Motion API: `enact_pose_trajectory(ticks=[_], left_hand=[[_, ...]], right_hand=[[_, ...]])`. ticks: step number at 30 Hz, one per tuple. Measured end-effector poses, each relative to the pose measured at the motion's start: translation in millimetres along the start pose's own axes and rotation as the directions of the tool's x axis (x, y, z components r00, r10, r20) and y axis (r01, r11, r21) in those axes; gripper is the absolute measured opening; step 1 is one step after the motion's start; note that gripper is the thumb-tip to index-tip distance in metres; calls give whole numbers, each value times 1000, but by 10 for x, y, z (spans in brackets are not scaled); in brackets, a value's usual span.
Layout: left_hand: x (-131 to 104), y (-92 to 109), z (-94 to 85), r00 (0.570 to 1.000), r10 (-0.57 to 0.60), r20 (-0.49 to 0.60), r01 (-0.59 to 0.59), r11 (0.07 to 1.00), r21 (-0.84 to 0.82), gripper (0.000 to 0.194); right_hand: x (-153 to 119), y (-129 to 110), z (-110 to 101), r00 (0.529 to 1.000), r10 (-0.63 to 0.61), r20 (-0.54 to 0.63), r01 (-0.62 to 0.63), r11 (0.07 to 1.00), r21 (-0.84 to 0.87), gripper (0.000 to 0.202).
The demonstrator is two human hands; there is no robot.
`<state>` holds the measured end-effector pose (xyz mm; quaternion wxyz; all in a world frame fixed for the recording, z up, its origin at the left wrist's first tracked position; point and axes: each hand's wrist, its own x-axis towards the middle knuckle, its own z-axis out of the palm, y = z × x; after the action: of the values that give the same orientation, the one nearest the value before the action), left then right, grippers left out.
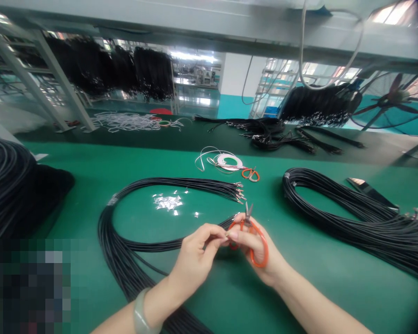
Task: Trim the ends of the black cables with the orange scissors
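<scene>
My left hand [198, 253] is closed, its thumb and fingertips pinched on the small brass-coloured end of a black cable [149, 265]. A pair of scissors with orange handles [261, 250] hangs on my right hand [252, 241], blades pointing up and slightly parted. The right thumb and fingertip meet the left fingertips at the cable end, so the exact grip there is partly hidden. A bundle of black cables [107, 232] curves around to the left, its metal-tipped ends lying behind my hands. Small shiny clear scraps [167, 202] lie inside the curve.
A white tape roll [230, 161] and a second orange-handled pair of scissors [251, 175] lie farther back. More cable bundles rest at right [334, 218] and left [7, 176]. White strips [125, 121] lie on the back ledge, and a fan [386, 102] stands beyond.
</scene>
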<state>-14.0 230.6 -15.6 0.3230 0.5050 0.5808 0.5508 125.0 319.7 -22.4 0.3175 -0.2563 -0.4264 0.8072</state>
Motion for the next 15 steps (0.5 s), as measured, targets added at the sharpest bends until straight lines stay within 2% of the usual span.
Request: enact_pose_trajectory(ticks=[3,6,12,15], left_hand=[[15,9,13,1000,-20,10,21,1000,-23,9],[20,-14,23,1000,-26,-5,25,999,-27,5],[6,-142,3,984,173,-48,-171,984,40,12],[21,-177,1,990,141,-12,-141,990,-16,14]], right_hand=[[6,-1,-3,998,60,3,-60,996,64,36],[2,0,-2,998,55,-16,-54,996,66,37],[-12,3,28,997,-58,-46,54,995,-84,37],[-13,-55,10,988,-153,-29,143,963,-230,34]])
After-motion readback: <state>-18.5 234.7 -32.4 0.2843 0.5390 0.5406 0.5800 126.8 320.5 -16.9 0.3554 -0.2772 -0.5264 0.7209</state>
